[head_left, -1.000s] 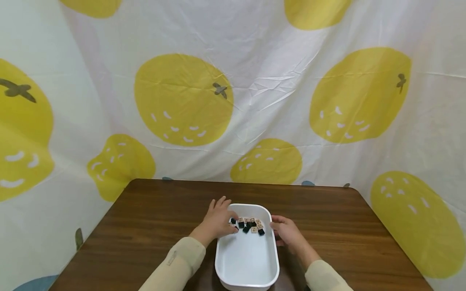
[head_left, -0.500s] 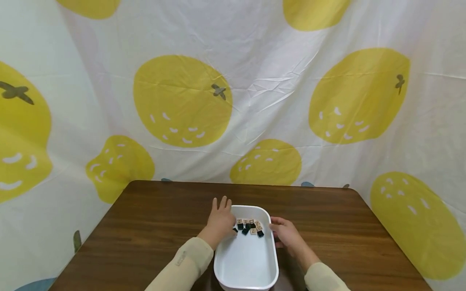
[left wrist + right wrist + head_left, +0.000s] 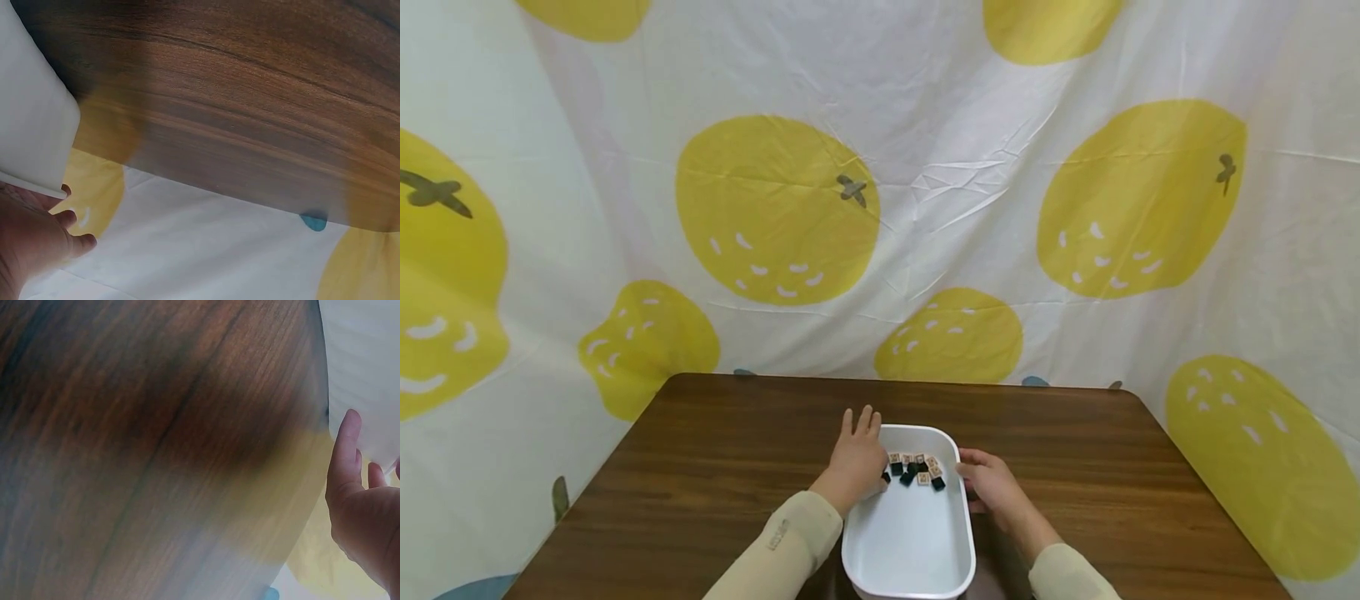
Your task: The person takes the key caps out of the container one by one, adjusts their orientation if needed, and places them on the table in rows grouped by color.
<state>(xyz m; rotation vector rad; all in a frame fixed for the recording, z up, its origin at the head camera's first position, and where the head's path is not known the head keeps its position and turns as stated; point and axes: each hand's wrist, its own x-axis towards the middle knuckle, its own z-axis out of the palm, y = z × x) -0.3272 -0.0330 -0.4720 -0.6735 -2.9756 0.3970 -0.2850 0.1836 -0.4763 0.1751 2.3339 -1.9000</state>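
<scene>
A deep white rectangular tray (image 3: pixel 910 533) with rounded corners stands on the table in the head view. Near its far end lie several small square blocks (image 3: pixel 922 479), some showing tan faces with dark marks, others black. My left hand (image 3: pixel 856 462) reaches over the left rim, its thumb and index finger down inside beside a black block (image 3: pixel 886 477). That fingertip contact is hidden; the other fingers stretch up past the rim. My right hand (image 3: pixel 992 485) holds the right wall, thumb at the rim and fingers outside, also seen in the right wrist view.
The dark wood table (image 3: pixel 760 433) extends around the tray, with its far edge close to a hanging white cloth (image 3: pixel 940 208) printed with yellow fruit. In the left wrist view, the tray's outer wall (image 3: pixel 37 112) rises beside the hand.
My left hand has shifted slightly right and turned, its thumb and index finger coming closer together and covering more blocks. The right hand stays on the tray wall.
</scene>
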